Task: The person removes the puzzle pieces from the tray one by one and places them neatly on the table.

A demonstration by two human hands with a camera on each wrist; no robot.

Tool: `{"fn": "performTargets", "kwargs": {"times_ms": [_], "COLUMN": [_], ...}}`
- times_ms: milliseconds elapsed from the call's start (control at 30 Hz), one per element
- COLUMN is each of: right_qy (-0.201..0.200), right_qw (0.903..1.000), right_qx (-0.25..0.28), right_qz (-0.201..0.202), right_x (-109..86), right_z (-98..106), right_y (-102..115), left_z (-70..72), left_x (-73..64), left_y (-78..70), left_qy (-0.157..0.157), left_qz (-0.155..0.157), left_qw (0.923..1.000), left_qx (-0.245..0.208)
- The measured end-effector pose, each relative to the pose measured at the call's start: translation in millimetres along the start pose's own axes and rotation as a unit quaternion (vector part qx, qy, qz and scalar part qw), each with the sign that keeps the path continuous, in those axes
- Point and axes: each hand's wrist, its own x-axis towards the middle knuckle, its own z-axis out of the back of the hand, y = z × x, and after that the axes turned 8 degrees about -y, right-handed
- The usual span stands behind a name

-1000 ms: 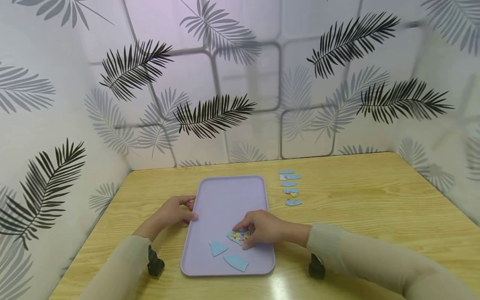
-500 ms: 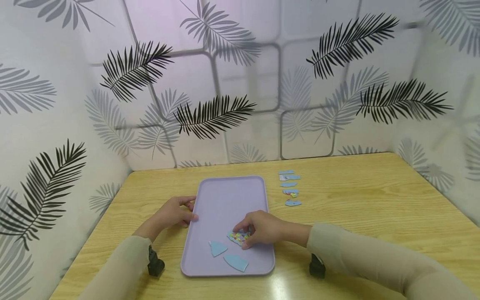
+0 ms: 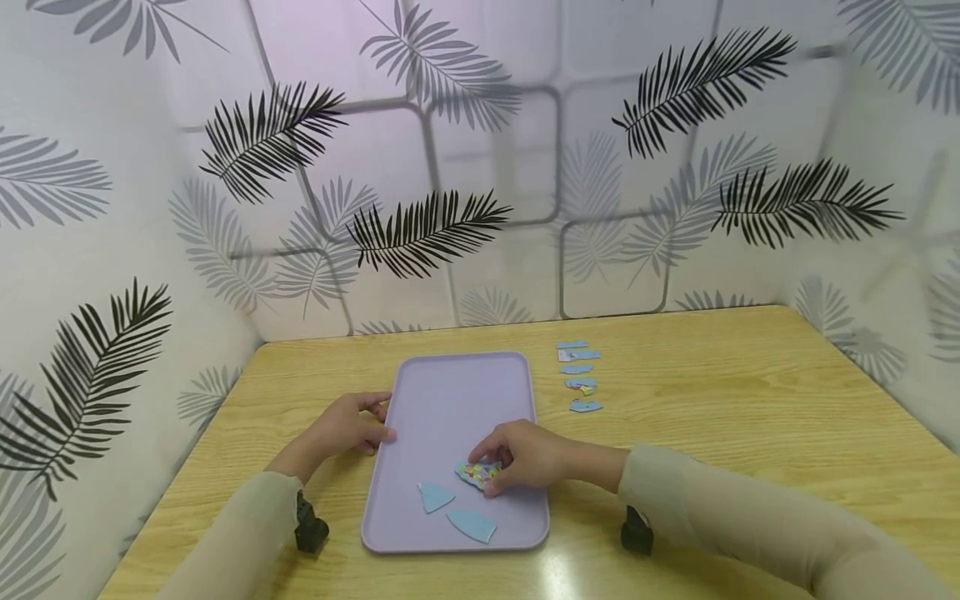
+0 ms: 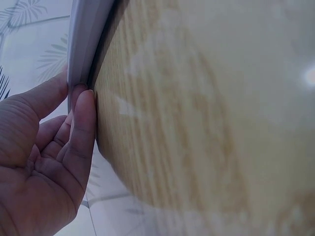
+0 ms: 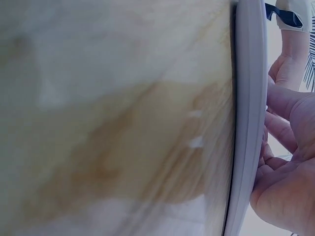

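Observation:
A lavender tray (image 3: pixel 457 392) lies on the table. My left hand (image 3: pixel 348 425) holds its left rim. In the left wrist view, the thumb of my left hand (image 4: pixel 44 157) lies at the rim and a finger touches the outer side below. Over the tray's right part, my right hand (image 3: pixel 525 456) grips a multicoloured puzzle piece (image 3: pixel 474 475) with pale-blue edges between thumb and fingers, partly covering it. Two plain light-blue pieces lie nearer the front: a triangular one (image 3: pixel 435 497) and a curved one (image 3: pixel 472 525). In the right wrist view the tray wall hides the piece under my right hand (image 5: pixel 290 162).
Several narrow puzzle pieces (image 3: pixel 579 367) lie in a column on the wooden table (image 3: pixel 712 400), just right of the tray's far half. A wall covering with leaf prints (image 3: pixel 480 267) stands behind the table's back edge.
My right hand and the multicoloured piece have shifted very slightly to the right. The left hand, the tray and the other pieces have stayed put.

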Motion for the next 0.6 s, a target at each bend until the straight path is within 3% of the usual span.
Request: {"fn": "performTargets", "kwargs": {"times_ms": [600], "right_qy": [0.011], "right_qw": [0.9994], "right_qx": [0.024], "right_qz": [0.022], "right_x": [-6.5], "right_z": [6.9], "right_y": [-3.9], "left_z": [-0.2], "left_x": [0.6], "left_y": [-0.9], "left_qy": [0.001], "left_qz": [0.000], "left_qw": [1.0000], "left_qx": [0.003]}}
